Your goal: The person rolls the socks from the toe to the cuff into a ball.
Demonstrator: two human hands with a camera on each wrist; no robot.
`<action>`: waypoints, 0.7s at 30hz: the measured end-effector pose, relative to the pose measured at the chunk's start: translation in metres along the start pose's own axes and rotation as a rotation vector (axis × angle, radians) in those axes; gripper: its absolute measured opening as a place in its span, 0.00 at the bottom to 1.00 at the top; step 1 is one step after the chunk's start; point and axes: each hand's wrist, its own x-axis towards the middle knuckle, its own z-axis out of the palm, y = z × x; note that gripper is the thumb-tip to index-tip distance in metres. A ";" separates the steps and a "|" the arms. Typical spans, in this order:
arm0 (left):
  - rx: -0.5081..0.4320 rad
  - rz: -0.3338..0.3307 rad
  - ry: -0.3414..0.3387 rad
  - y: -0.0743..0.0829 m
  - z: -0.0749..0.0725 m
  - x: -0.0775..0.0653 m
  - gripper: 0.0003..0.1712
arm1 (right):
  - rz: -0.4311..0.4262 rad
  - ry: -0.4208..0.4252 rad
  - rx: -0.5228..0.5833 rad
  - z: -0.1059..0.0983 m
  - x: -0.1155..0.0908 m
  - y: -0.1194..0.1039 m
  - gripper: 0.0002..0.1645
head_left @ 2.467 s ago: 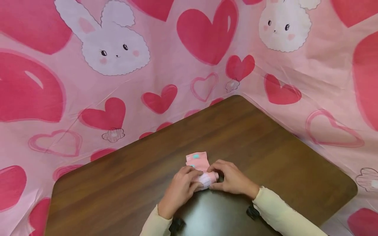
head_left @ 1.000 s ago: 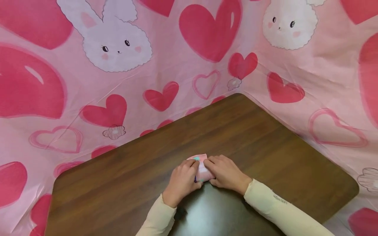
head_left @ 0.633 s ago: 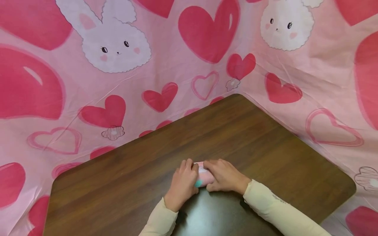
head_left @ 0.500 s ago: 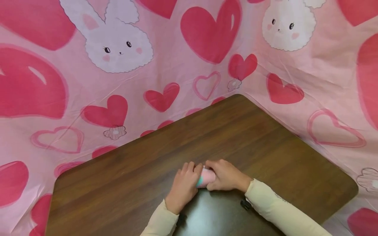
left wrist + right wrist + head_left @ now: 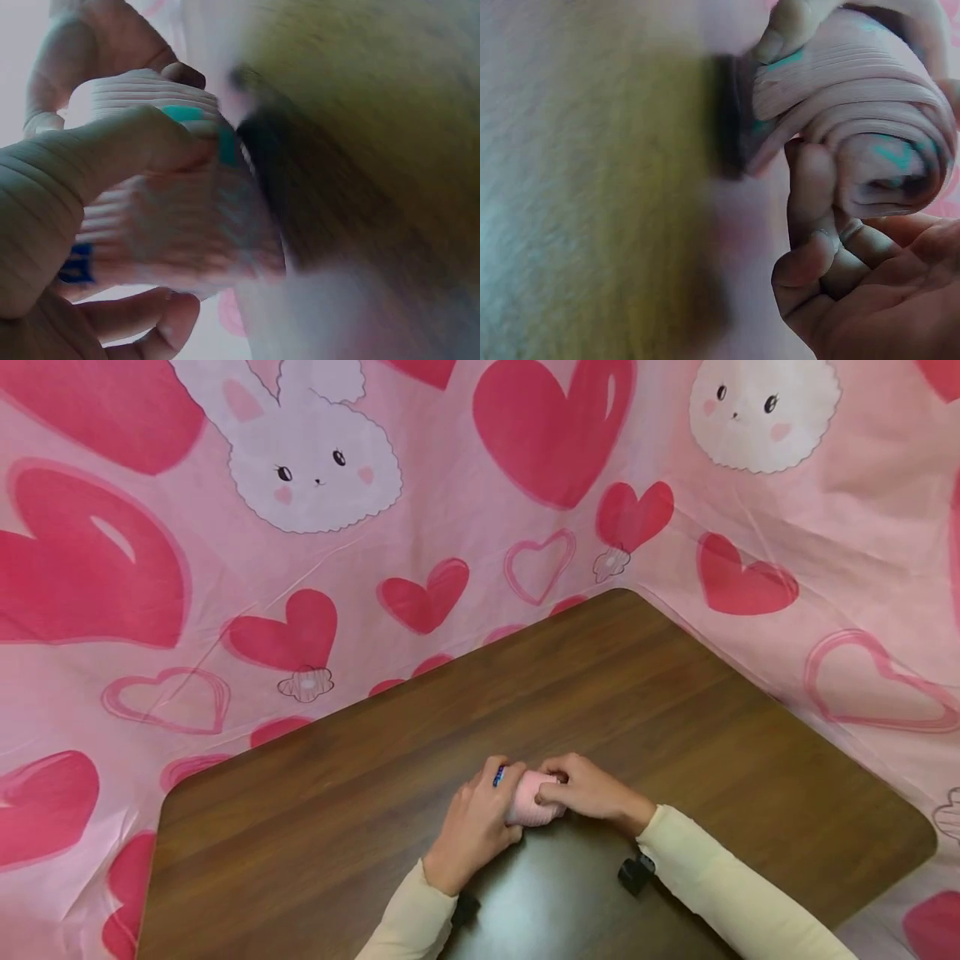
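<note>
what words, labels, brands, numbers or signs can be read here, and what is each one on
None can be read.
Pink ribbed fabric roll: dark-blue mark and teal marks, too blurred or cut off to tell whether they are letters.
Pink cloth backdrop: printed hearts, rabbit faces and flowers, no lettering visible.
Small black device: nothing legible at this size.

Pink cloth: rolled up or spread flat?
Mostly rolled up: right wrist view shows the pink cloth wound in spiral layers, its outer end sticking out.
</note>
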 end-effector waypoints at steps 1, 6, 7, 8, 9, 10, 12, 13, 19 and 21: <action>-0.029 -0.007 0.011 0.000 -0.001 0.000 0.45 | 0.022 -0.009 0.055 -0.002 0.000 -0.001 0.03; -0.223 -0.084 0.074 0.002 -0.004 0.001 0.44 | 0.117 -0.021 0.289 -0.009 -0.001 -0.008 0.12; -0.269 -0.111 0.082 0.003 -0.004 0.002 0.43 | 0.104 -0.017 0.301 -0.011 -0.002 -0.012 0.14; -0.319 -0.147 0.083 0.004 -0.005 0.003 0.42 | 0.081 -0.006 0.301 -0.013 -0.003 -0.017 0.15; -0.373 -0.191 0.078 0.004 -0.006 0.003 0.41 | 0.052 0.007 0.288 -0.015 -0.004 -0.022 0.15; -0.433 -0.236 0.074 0.004 -0.006 0.004 0.41 | 0.020 0.016 0.277 -0.016 -0.006 -0.025 0.16; -0.579 -0.354 0.050 0.005 -0.009 0.006 0.39 | -0.051 0.040 0.246 -0.019 -0.008 -0.030 0.14; -0.670 -0.414 0.041 0.005 -0.010 0.007 0.39 | -0.084 0.050 0.239 -0.019 -0.009 -0.031 0.13; -1.288 -0.657 0.036 0.005 -0.021 0.010 0.35 | -0.216 0.064 0.302 -0.015 -0.012 -0.032 0.14; -1.410 -0.655 0.029 0.006 -0.023 0.011 0.33 | -0.232 0.079 0.320 -0.013 -0.012 -0.033 0.21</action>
